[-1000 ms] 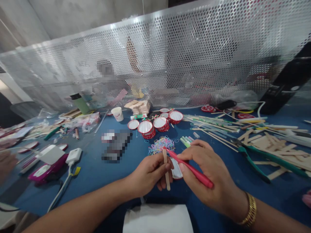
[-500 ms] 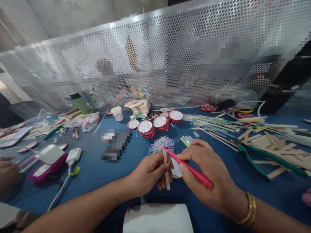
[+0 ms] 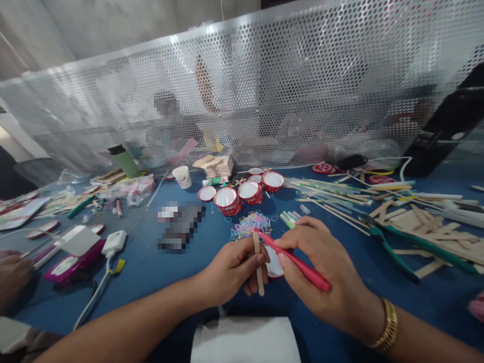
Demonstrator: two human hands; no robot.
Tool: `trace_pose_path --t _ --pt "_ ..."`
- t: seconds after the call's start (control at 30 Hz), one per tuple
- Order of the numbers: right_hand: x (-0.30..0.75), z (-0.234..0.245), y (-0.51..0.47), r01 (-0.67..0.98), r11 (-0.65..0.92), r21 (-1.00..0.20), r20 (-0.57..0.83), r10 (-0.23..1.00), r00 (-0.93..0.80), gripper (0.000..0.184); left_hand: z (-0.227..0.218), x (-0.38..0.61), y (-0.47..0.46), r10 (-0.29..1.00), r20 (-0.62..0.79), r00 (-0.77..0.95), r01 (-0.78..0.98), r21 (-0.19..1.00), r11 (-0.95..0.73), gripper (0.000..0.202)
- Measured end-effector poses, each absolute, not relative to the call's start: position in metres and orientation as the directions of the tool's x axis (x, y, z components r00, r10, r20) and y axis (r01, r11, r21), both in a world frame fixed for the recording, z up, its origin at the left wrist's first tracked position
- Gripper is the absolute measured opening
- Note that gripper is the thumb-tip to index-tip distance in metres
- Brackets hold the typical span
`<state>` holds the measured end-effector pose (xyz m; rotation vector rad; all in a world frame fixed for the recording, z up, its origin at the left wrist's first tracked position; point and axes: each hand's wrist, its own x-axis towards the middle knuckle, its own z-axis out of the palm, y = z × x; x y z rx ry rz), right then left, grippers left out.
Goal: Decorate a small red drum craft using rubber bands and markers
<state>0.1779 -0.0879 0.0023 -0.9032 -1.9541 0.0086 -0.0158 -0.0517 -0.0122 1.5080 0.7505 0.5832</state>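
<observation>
Between its thumb and fingers, my left hand (image 3: 242, 264) pinches a wooden craft stick (image 3: 259, 280) held nearly upright. The stick's top end has a red mark. My right hand (image 3: 321, 267) grips a red marker (image 3: 308, 272), its tip close to the stick's top; whether it touches I cannot tell. Just beyond my hands lies a heap of small colourful rubber bands (image 3: 251, 223). A white disc with a red edge (image 3: 274, 262) is partly hidden behind my fingers. Several red-rimmed white discs (image 3: 227, 196), some stacked, sit farther back.
Green-handled pliers (image 3: 393, 257) and loose craft sticks (image 3: 427, 224) lie at right. Thin sticks (image 3: 333, 194) spread behind them. A paper cup (image 3: 182, 177) and a bundle of sticks (image 3: 217, 165) stand at the back. At left are a white adapter (image 3: 114, 243) and another person's hand (image 3: 13, 277).
My hands, the stick and the marker look almost unmoved. The other person's hand at the far left has shifted slightly.
</observation>
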Motion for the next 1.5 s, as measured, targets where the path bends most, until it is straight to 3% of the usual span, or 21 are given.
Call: trace_pose_path --t 1.5 --pt "0.1776 0.0008 -0.0877 0.579 0.734 -0.354 0.758 0.588 -0.282 0.012 -0.0106 -0.0145 -0.0520 0.746 -0.097 0.659 0.138 0.990 0.007 0.037"
